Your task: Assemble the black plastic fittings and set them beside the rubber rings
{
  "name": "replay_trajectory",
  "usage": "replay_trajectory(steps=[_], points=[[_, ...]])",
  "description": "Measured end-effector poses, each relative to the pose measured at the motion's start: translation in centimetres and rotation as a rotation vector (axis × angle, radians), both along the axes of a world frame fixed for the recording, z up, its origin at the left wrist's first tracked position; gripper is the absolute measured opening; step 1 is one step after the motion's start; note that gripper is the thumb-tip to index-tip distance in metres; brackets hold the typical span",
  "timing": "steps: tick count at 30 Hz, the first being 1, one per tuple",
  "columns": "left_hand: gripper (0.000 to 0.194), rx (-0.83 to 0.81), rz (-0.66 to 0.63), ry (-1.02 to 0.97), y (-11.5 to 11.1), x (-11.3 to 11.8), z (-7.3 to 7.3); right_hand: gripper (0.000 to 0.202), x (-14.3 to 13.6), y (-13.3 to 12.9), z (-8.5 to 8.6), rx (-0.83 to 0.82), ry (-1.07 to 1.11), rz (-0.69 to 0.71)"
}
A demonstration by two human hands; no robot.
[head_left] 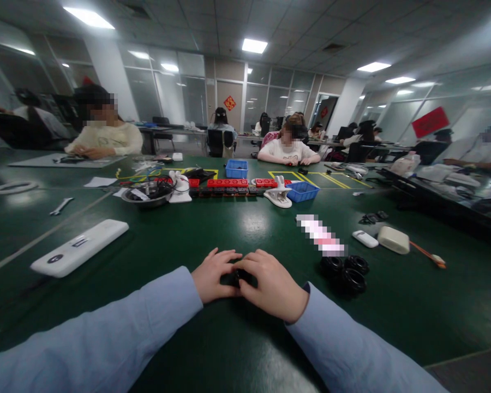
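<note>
Both hands meet low in the middle of the view, over the green table [167, 240]. My left hand [216, 275] and my right hand [270, 284] are curled round a small black object [237, 277], mostly hidden by the fingers. Their fingertips touch or nearly touch around it. To the right of my right hand lie several black rings [354, 279], close together. Beyond them rests a pixelated pink-and-white item [321, 236].
A long white device [81, 248] lies at left, a wrench [61, 206] behind it. Farther back are a metal bowl [147, 201], red strips [228, 183], a white clip stand [279, 195] and blue baskets [303, 191]. A beige case [393, 240] is at right. People sit beyond.
</note>
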State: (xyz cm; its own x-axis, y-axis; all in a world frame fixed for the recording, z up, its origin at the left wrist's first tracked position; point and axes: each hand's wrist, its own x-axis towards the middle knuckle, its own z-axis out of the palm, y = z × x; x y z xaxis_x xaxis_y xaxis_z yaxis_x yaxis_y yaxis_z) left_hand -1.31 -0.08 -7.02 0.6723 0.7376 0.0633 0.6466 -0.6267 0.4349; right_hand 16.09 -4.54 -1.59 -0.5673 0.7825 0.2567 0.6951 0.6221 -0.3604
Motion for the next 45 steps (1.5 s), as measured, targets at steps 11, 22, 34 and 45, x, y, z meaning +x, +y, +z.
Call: replay_trajectory(steps=[11,22,34,45], points=[[0.041,-0.019,-0.003,-0.001,0.2,0.0,0.2,0.025,-0.8,0.3,-1.0,-0.012,0.139,0.124],[0.04,-0.011,-0.004,-0.002,0.1,-0.1,0.1,0.028,-1.2,0.1,-2.6,0.01,0.103,0.131],[0.045,-0.026,-0.004,-0.013,0.0,0.0,0.5,0.019,0.1,-0.1,-0.2,0.14,0.235,-0.098],[0.049,-0.034,0.004,-0.001,-0.2,0.0,0.6,0.024,-0.1,0.2,-0.1,0.031,-0.077,-0.192]])
